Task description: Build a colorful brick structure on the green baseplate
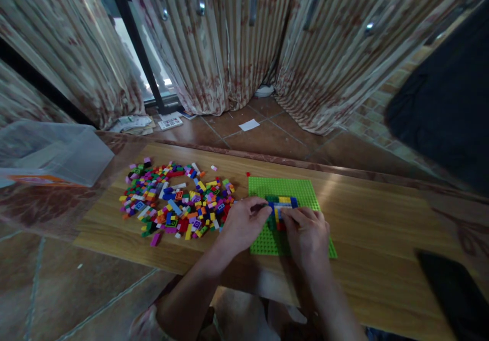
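A green studded baseplate (301,187) lies on the wooden bench (374,224), and on it, a little above its middle, sits a low assembly of toy building bricks (284,200). Green, yellow and blue bricks show along the assembly's far edge, with a pale strip, more yellow and some red nearer the person.

The left hand (244,222) reaches in over the baseplate's left edge, thumb and forefinger drawn close together at the left side of the assembly, beside a blue brick. The right hand (308,231) comes over the near right part of the baseplate, its fingers bent and bunched at the assembly's right and near side. Each grip is small and partly hidden, so I cannot tell whether either one is closed on a brick.

To the left of the baseplate spreads a heap of loose, many-coloured bricks (195,198), and a single red brick (248,174) lies just off its far left corner. Beyond the heap, far left of the baseplate, stands a translucent plastic bin (82,152) with an orange band low on its side. Well to the right of the baseplate, on the near side, is a dark flat object (451,290), too blurred to name. Striped curtains (198,50) hang beyond the baseplate, and a white sheet of paper (249,125) lies on the tiled floor (267,107) in front of them.
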`<state>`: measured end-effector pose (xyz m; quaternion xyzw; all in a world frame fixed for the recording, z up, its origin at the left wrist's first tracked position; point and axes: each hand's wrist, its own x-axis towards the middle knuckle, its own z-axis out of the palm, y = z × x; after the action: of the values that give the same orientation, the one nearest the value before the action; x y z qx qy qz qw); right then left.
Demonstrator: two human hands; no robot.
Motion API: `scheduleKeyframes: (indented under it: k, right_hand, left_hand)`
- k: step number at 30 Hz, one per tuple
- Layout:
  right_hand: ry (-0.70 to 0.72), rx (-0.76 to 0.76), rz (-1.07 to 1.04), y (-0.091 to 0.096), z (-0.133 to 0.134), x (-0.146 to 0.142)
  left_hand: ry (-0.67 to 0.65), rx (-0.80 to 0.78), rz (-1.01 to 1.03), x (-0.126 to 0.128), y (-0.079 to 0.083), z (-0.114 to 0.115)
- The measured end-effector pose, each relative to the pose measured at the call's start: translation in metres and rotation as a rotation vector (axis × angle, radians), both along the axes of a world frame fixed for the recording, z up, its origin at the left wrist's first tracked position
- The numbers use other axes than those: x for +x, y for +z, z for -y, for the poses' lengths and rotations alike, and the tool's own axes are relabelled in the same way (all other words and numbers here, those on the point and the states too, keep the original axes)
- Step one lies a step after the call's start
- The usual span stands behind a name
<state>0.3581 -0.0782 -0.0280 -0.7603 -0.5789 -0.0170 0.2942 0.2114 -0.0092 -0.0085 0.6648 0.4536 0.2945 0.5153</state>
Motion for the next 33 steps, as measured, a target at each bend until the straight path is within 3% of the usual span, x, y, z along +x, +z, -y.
scheduleKeyframes:
  k: [4,9,13,16,21,25,28,33]
  right_hand:
    - [0.022,0.113,-0.118,0.003,0.004,0.008]
    - [-0.058,0.255,-0.296,0.02,0.016,0.017]
    - [0.13,0.158,-0.5,0.028,0.022,0.009]
    - [0.231,0.089,-0.479,0.028,0.021,-0.001]
    - [0.152,0.123,-0.361,0.023,0.019,-0.004]
    - [0.044,0.114,-0.387,0.019,0.022,0.003]
    - [-0.05,0.059,-0.428,0.015,0.023,0.009]
    - [-0.124,-0.052,-0.425,0.013,0.021,0.016]
  left_hand:
    - [0.026,-0.014,0.036,0.001,0.0,0.001]
    - [0.016,-0.112,0.174,0.006,-0.002,0.002]
    - [0.001,-0.177,0.233,0.013,-0.002,0.004]
    - [0.024,-0.192,0.264,0.017,0.001,0.008]
    - [0.016,-0.248,0.322,0.024,0.003,0.012]
    - [0.004,-0.279,0.287,0.027,-0.002,0.011]
    - [0.016,-0.214,0.208,0.025,-0.005,0.011]
    - [0.015,0.201,-0.143,0.019,0.001,0.014]
